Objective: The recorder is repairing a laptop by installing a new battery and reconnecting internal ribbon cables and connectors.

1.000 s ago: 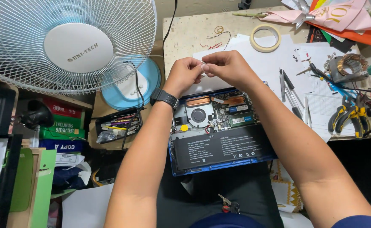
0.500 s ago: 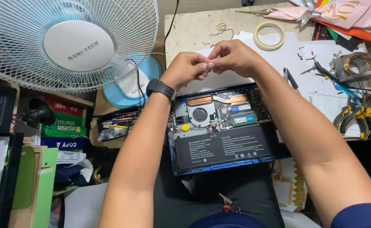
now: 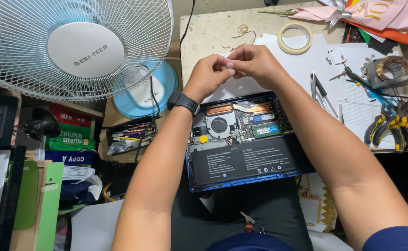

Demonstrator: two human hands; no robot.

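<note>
Left hand [image 3: 208, 76] and right hand [image 3: 255, 62] fingers pinched together, tips touching, above opened laptop [image 3: 245, 139], held item unclear.

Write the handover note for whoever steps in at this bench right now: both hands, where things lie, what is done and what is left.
Left hand and right hand: raised together above the opened laptop, fingertips pinched on something too small to identify.
Laptop: bottom cover off, lying at the desk edge toward the person; fan, copper heat pipe, memory module and black battery exposed.
Tools: pliers and tweezers to the right, tape roll beyond the hands.
Done: case opened.
Left: the cover is not in view; refitting it remains.
</note>
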